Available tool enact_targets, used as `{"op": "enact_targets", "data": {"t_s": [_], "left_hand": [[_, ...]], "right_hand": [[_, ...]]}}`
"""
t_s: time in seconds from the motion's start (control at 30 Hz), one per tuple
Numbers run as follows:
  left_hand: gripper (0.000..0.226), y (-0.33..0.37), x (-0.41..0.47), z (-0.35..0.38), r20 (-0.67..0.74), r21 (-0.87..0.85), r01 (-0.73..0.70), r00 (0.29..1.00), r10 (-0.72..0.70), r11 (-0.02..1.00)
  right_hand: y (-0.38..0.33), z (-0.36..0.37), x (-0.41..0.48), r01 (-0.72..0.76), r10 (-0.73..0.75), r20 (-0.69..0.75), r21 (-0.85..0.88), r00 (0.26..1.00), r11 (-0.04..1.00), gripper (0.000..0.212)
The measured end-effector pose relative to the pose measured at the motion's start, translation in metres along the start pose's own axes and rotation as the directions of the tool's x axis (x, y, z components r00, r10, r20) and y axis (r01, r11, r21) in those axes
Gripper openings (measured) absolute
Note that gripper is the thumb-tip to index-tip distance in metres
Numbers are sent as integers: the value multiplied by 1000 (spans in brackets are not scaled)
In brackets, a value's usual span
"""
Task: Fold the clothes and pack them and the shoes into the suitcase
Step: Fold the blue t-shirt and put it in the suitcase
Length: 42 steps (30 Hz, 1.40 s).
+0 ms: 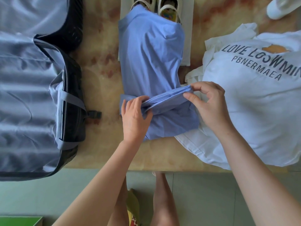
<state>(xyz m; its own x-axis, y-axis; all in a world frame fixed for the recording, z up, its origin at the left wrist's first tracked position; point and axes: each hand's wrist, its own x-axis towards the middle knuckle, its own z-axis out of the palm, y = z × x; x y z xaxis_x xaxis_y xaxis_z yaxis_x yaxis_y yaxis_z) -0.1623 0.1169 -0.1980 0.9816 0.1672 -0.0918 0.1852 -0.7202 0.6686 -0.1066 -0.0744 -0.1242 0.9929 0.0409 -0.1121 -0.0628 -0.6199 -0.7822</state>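
Observation:
A light blue shirt (149,59) lies lengthwise in the middle of the marbled table (101,75), folded into a narrow strip. Its near end is lifted into a fold. My left hand (134,116) grips the left end of that fold, and my right hand (210,103) pinches the right end between thumb and fingers. A white T-shirt (254,101) with dark lettering lies crumpled to the right, partly under the blue shirt's corner. The open suitcase (32,98), with grey lining and straps, lies at the left. A pair of sandals (164,8) sits at the far edge, partly covered by the blue shirt.
A white paper or box (187,46) lies under the sandals and the shirt's far end. A white shoe (283,7) shows at the top right corner. The table's near edge runs just in front of my legs. A green object (19,221) sits at the bottom left.

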Motion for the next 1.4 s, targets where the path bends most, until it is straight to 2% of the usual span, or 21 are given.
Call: {"op": "enact_targets", "data": {"t_s": [0.13,0.27,0.37,0.43,0.53,0.63,0.73,0.83,0.93,1.07,1.23,1.4], "left_hand": [[30,-24,0,-17,44,-64,38,998,-36,997],[35,-51,-4,-36,61,-128,258,966,-252,958],[40,-58,-3,-40,99,-213,357,934,-343,910],[49,-54,1,-40,196,-294,428,902,-384,855],[71,-47,4,-33,297,-308,522,847,-441,795],[62,-38,13,-27,228,-357,564,825,-516,744],[46,-30,22,-26,158,-423,618,770,-618,662],[36,-26,25,-28,109,-414,619,762,-638,668],[36,-30,32,-30,133,-448,608,771,-623,656],[42,-29,37,-31,155,-351,588,804,-574,729],[33,-19,48,-25,103,-321,672,725,-681,667],[24,-22,59,-27,22,-249,639,755,-655,728]], "right_hand": [[1,-1,3,-36,35,8,29,999,999,12],[3,-3,7,-69,68,16,80,998,994,11],[1,-4,9,-115,111,38,143,993,983,10],[0,-4,10,-125,121,39,147,992,981,10],[0,-3,10,-143,141,26,157,990,977,10],[-2,-2,9,-148,147,20,161,989,976,11],[-3,-2,7,-151,148,31,156,989,976,10],[-2,-2,4,-173,170,35,163,985,971,11],[0,-2,1,-185,184,21,163,983,969,11],[1,0,0,-197,196,26,183,980,963,11],[1,1,-1,-198,197,22,187,980,962,8],[3,0,-3,-196,194,28,178,981,964,10]]}}
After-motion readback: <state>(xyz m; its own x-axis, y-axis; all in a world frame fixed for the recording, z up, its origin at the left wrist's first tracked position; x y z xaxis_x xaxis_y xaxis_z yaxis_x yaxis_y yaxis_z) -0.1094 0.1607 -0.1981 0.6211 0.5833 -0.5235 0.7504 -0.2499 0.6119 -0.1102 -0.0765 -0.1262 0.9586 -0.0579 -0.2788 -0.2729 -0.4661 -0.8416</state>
